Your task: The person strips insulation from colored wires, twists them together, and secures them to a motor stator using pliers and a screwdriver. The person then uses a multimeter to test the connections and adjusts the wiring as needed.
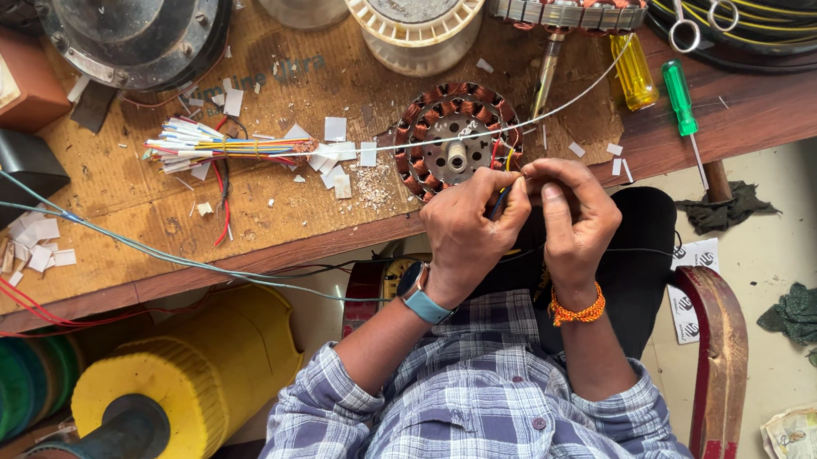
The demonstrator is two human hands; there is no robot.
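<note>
At the front edge of a cluttered wooden workbench (126,202), seen from above: left hand (466,222) and right hand (572,214) meeting close together, fingers curled and pinched shut around thin wire leads (513,177) (the exact grip hidden between the fingertips). Just beyond the knuckles, flat on the bench, a round copper-wound motor stator with a steel hub (455,140), touching or nearly touching the left hand. Further left, a bundle of coloured wire sleeves (221,148) among white paper scraps (337,157); to the right, a yellow-handled screwdriver (633,68) and a green-handled one (681,98). Judging by the pinch, mid-step in joining or sleeving stator leads; next, probably a steady pull and fine twisting.
</note>
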